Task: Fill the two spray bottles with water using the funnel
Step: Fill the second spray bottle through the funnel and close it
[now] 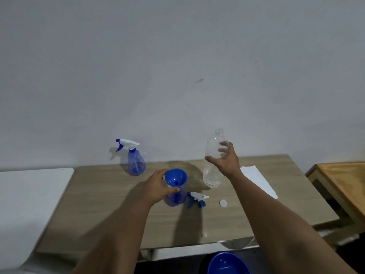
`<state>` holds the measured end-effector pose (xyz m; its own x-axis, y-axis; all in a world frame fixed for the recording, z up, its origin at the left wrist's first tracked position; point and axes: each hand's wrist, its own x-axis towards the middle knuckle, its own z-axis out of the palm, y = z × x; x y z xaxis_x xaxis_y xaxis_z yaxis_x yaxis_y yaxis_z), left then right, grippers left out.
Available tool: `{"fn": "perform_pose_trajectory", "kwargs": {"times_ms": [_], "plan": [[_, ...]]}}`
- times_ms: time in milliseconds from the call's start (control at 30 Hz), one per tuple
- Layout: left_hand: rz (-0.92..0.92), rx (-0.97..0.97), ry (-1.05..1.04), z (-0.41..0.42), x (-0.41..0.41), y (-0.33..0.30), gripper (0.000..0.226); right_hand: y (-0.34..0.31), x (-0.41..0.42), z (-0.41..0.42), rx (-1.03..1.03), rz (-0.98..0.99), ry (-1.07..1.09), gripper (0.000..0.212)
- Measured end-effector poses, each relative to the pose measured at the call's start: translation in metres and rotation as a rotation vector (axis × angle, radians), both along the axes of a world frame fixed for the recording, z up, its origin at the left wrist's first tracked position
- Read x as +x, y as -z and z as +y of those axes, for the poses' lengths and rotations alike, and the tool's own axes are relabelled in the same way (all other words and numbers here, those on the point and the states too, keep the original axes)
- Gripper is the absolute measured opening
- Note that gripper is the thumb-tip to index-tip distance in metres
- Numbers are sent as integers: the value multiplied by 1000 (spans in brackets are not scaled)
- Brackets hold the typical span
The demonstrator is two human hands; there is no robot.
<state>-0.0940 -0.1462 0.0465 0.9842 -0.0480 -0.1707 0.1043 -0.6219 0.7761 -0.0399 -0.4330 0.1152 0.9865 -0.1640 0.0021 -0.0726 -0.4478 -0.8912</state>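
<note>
Right hand (227, 161) round upright water bottle (212, 176)

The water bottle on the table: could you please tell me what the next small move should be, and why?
Probably close the right hand on the water bottle, lift it and tip it over the funnel. The bottle is uncapped, a white cap lies on the table, and the left hand steadies the funnel in the open spray bottle.

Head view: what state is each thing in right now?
Far spray bottle, upright, sprayer on.
Near spray bottle, open, funnel in neck.
Funnel, upright, left hand holds it.
Sprayer head, off, lying on table.
Water bottle, uncapped, upright, right hand grips it.
White cap, off, lying on table.
</note>
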Motion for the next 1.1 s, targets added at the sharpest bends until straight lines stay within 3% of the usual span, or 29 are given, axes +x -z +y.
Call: {"fn": "perform_pose_trajectory", "kwargs": {"times_ms": [233,533,867,967,1100], "plan": [[-7,-41,-29,-4,-8,-15,96,28,5,11,93,14,-11,97],[17,-16,0,-2,-12,-17,100,36,-7,12,31,104,-53,115],[99,-24,19,8,-24,-10,123,42,-41,8,-120,257,-34,127],[113,-13,18,11,-25,-2,124,50,-58,12,-257,354,15,115],[116,20,18,14,-25,14,120,53,-78,20,-504,394,27,52]]}}
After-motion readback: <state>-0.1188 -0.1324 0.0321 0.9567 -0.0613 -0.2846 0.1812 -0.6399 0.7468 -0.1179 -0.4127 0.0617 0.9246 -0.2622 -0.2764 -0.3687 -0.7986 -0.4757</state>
